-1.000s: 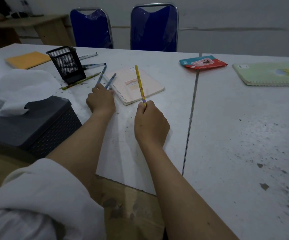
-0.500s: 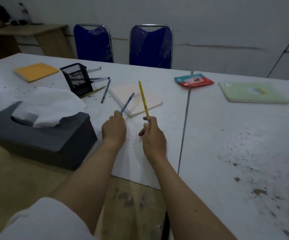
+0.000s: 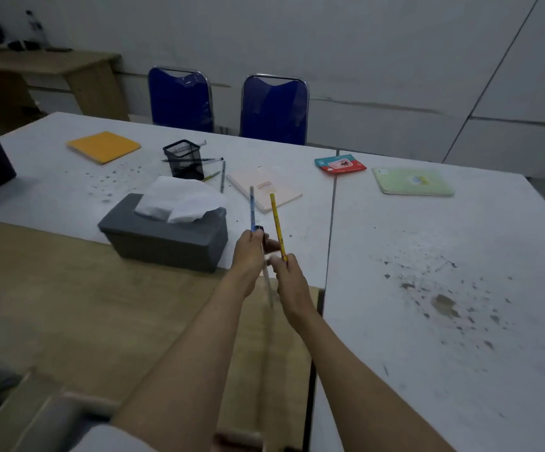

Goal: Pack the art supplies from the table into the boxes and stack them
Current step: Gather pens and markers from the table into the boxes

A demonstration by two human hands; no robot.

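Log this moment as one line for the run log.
left hand: holds blue pencil | right hand: holds yellow pencil | both lifted above table | pen holder: pencils beside it | boxes: none seen

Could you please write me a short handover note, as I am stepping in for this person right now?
Left hand grips a blue pencil; right hand grips a yellow pencil, both raised above the table.
More pens lie around the black mesh holder. Pink notebook, green notebook, orange pad and red packet lie unpacked.
Done: two pencils picked up. No packing box in view; everything remains to pack and stack.
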